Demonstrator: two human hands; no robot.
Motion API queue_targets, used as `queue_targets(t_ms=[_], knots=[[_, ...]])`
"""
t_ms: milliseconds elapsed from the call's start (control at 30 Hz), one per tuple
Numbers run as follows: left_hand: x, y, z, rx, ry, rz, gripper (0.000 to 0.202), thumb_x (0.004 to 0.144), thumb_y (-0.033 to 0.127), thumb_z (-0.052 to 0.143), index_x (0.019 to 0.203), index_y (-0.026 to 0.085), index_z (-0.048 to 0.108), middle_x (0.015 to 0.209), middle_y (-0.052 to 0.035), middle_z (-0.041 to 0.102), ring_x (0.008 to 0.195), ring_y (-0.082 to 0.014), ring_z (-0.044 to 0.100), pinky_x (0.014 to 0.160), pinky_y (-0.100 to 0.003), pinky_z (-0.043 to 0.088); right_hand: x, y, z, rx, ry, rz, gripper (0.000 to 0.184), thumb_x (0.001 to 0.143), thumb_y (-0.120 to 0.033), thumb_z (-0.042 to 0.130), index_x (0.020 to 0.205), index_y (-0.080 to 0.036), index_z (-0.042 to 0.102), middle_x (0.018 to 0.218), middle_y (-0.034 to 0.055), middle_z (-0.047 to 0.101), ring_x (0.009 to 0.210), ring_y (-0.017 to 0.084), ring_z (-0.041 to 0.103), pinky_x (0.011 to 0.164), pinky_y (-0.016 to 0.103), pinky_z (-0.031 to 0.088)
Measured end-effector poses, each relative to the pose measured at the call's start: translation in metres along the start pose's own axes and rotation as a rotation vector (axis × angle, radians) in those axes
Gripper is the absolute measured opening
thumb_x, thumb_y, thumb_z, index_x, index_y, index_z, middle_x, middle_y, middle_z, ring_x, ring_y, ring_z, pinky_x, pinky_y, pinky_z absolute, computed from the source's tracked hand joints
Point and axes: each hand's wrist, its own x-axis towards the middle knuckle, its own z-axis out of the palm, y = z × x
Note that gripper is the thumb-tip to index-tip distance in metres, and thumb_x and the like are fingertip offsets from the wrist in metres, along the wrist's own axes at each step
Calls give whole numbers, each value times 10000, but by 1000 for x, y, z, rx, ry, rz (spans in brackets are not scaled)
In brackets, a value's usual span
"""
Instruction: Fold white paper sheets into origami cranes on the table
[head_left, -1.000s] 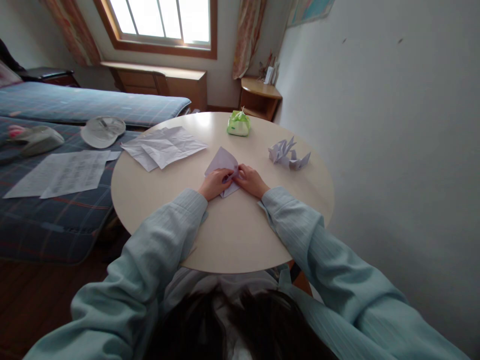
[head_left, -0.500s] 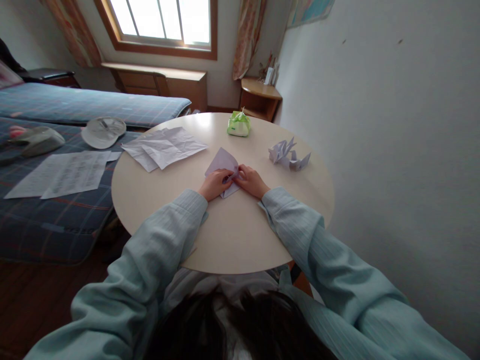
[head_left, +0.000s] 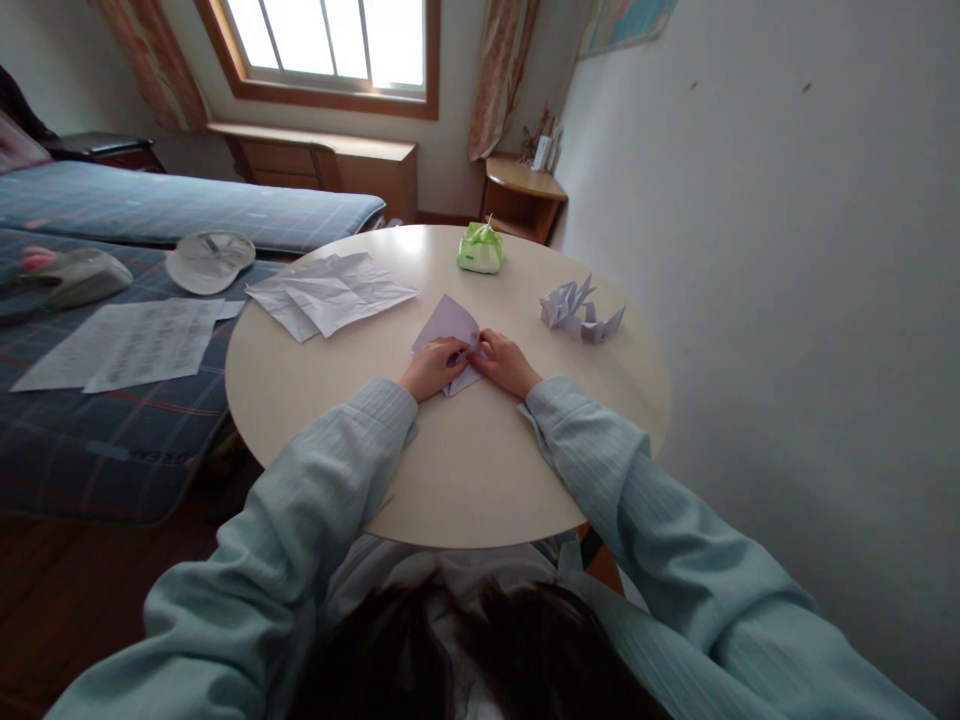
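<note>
A folded sheet of pale purple paper (head_left: 448, 320) lies on the round white table (head_left: 472, 480), its pointed end facing away from me. My left hand (head_left: 435, 366) presses on its near left part, fingers closed on the paper. From the right, my right hand (head_left: 506, 361) pinches the paper's right edge between thumb and fingers. The fingertips of both hands almost meet over the fold, which they partly hide. To the right stand several folded paper figures (head_left: 566, 303) with pointed tips.
Creased white sheets (head_left: 349, 300) lie at the table's left. A green tissue pack (head_left: 481, 248) sits at the far edge. Beside the table, a bed (head_left: 150, 430) holds printed sheets (head_left: 150, 345) and a white cap (head_left: 210, 262). A wall (head_left: 810, 300) rises on the right.
The view has shifted very slightly, so everything sits a little further right. Both hands keep their places on the folded paper, with no clear change in the fold.
</note>
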Motion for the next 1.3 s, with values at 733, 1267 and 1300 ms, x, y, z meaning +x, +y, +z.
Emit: queue_targets(t_ms=[733, 1267, 1300], knots=[[0, -2, 2, -11, 11, -3, 208, 748, 198, 500, 913, 148, 617, 878, -65, 648, 814, -161, 579, 767, -264, 442, 0, 1, 1, -14, 9, 3, 156, 741, -245, 513, 878, -176, 489, 848, 63, 587, 812, 184, 535, 734, 291, 404], [0, -2, 2, -20, 12, 6, 208, 762, 203, 494, 923, 150, 615, 911, -69, 653, 841, -165, 583, 793, -271, 443, 0, 0, -1, -19, 2, -5, 151, 747, -252, 507, 878, -179, 491, 850, 64, 589, 808, 184, 530, 723, 287, 398], [0, -2, 2, -18, 10, 6, 208, 760, 198, 495, 921, 146, 616, 906, -71, 653, 837, -166, 583, 789, -271, 443, 0, 0, -1, -18, 2, -6, 153, 747, -251, 508, 880, -178, 491, 853, 66, 589, 811, 184, 531, 725, 287, 398]])
